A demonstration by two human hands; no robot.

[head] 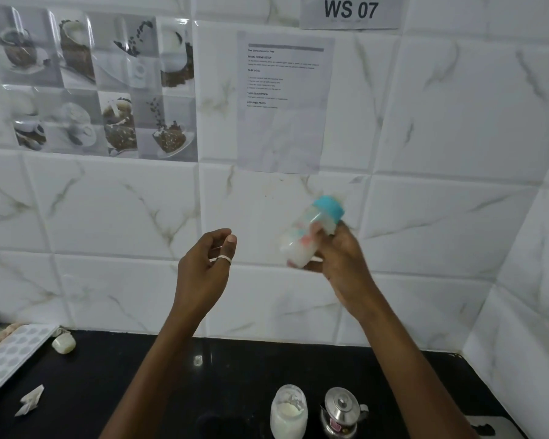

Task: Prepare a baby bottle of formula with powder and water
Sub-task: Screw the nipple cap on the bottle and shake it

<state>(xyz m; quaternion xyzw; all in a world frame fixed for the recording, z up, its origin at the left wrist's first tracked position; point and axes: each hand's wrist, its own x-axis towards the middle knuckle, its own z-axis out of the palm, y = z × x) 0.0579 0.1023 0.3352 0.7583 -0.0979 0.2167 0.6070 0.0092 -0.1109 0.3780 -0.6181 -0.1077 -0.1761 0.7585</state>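
Note:
My right hand (339,261) is raised in front of the tiled wall, gripping a clear baby bottle (308,236) with a teal cap. The bottle is tilted, cap up and to the right, and blurred by motion; white liquid fills its lower part. Beside it, my left hand (203,264) is also raised, holding nothing, fingers loosely curled, with a ring on the thumb. Below on the black counter stand an open jar of white powder (288,411) and a small steel kettle (343,411) just right of it.
A grey dimpled tray (10,356) lies at the counter's left edge, with a small white object (63,343) beside it and a crumpled paper scrap (30,403) in front. Printed sheets hang on the marble-tiled wall (457,137). The wall turns a corner at the right.

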